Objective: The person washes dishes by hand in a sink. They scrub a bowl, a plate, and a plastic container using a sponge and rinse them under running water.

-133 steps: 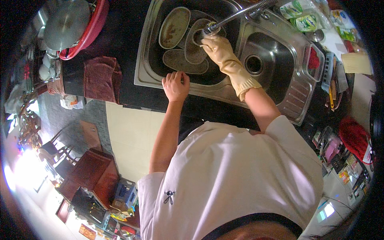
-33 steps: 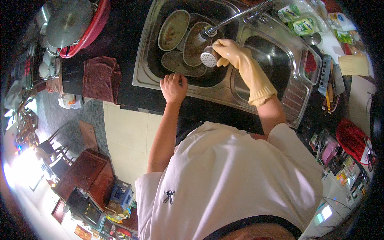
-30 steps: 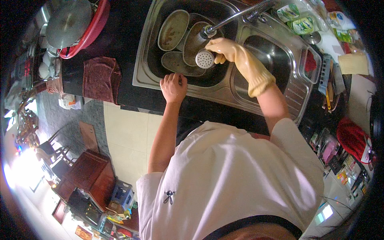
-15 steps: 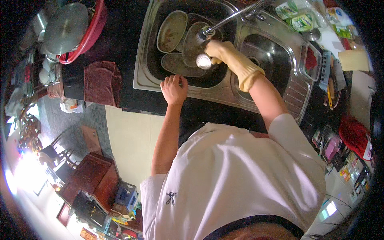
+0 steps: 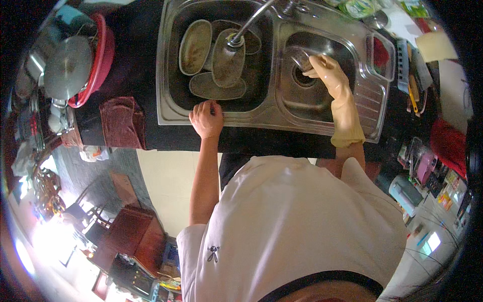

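My bare left hand (image 5: 207, 119) rests on the front rim of the steel double sink (image 5: 241, 119), its fingers curled over the edge. A cream rubber glove covers my right hand (image 5: 324, 70), which is over the right basin. Between its fingers is a small round metal sink strainer (image 5: 300, 59), tilted above the drain hole (image 5: 304, 77). In the left basin lie several oval dishes, among them a pale one (image 5: 195, 48) with brown residue and one (image 5: 229, 63) under the faucet head (image 5: 235, 40).
At the left stand a red basin (image 5: 103, 65) and a round metal lid (image 5: 69, 68); a brown cloth (image 5: 123, 122) hangs over the counter edge. Right of the sink are a clear tray (image 5: 381, 58) and a yellow-handled tool (image 5: 413, 95). Bottles (image 5: 357, 7) stand behind.
My right hand has moved right with the strainer, from beside the faucet head over the left basin to above the right basin's drain. My left hand has stayed on the rim.
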Action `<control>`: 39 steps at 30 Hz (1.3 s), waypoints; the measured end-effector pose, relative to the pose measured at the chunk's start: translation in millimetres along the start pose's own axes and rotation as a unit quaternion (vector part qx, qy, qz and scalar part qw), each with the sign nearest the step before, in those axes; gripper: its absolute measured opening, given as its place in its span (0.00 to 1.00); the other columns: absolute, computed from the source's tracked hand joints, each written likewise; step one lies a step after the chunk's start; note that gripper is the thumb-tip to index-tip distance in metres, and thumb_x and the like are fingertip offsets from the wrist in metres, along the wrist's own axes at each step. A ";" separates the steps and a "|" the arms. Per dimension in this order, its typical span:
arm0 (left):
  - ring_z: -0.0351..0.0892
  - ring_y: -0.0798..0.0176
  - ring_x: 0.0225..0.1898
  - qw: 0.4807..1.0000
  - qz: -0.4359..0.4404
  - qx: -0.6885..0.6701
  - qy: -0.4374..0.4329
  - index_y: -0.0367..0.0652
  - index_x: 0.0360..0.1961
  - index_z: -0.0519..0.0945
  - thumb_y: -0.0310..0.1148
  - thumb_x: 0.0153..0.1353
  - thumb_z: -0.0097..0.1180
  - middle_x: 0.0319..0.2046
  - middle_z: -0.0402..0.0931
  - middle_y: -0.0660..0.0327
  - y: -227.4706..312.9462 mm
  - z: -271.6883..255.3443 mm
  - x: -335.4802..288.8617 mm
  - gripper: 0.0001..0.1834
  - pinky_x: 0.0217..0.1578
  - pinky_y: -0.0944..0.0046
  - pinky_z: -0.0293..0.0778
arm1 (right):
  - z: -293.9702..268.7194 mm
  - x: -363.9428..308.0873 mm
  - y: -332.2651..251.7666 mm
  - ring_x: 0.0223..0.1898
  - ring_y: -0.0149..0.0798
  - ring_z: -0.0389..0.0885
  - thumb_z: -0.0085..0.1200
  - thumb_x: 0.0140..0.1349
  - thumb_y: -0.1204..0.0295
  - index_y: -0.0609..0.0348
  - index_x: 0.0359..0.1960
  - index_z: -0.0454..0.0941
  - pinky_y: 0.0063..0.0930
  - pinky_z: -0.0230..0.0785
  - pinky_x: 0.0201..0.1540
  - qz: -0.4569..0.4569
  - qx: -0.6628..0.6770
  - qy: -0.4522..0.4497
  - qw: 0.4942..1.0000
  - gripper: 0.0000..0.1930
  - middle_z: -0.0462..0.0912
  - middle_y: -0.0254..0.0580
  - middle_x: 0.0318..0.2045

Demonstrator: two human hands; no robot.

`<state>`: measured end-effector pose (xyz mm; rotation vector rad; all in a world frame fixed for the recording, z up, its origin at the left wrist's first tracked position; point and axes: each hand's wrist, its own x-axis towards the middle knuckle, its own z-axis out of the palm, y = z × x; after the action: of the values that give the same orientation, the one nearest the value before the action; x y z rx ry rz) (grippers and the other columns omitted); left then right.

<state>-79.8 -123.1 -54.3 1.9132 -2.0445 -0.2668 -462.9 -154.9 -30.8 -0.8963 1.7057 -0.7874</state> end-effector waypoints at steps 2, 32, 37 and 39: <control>0.75 0.55 0.36 1.000 0.003 0.009 0.005 0.46 0.28 0.80 0.38 0.53 0.53 0.28 0.78 0.62 -6.6 2.0 -1.7 0.09 0.40 0.54 0.67 | -2.7 -8.9 1.9 0.35 0.38 0.82 0.51 0.61 0.56 0.56 0.40 0.79 0.33 0.72 0.41 0.035 -0.238 0.058 0.969 0.17 0.82 0.40 0.30; 0.73 0.68 0.43 0.883 -0.134 -0.448 0.023 0.36 0.50 0.73 0.30 0.64 0.49 0.42 0.76 0.61 -11.0 22.1 116.0 0.15 0.45 0.69 0.68 | 264.8 60.3 -65.2 0.25 0.38 0.80 0.57 0.57 0.72 0.58 0.35 0.76 0.28 0.71 0.21 0.150 0.583 -0.160 0.782 0.06 0.80 0.47 0.27; 0.75 0.66 0.39 0.858 -0.255 -0.383 -0.230 0.36 0.47 0.73 0.38 0.66 0.45 0.39 0.76 0.61 35.1 74.5 153.9 0.16 0.40 0.68 0.70 | 219.2 74.7 -39.9 0.25 0.33 0.77 0.56 0.59 0.62 0.56 0.41 0.76 0.30 0.69 0.26 0.082 0.146 -0.052 0.985 0.13 0.80 0.41 0.26; 0.76 0.64 0.39 0.754 -0.305 -0.526 -0.248 0.37 0.45 0.74 0.40 0.66 0.45 0.40 0.76 0.60 23.7 90.8 158.5 0.17 0.40 0.67 0.71 | 203.3 45.8 -51.6 0.25 0.30 0.76 0.53 0.61 0.58 0.57 0.45 0.75 0.27 0.68 0.28 0.053 0.055 -0.083 0.994 0.17 0.80 0.39 0.27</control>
<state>-141.8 -286.3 -113.0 1.6575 -0.8822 -1.7891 -267.9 -237.9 -65.3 -0.7668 1.5367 -0.7082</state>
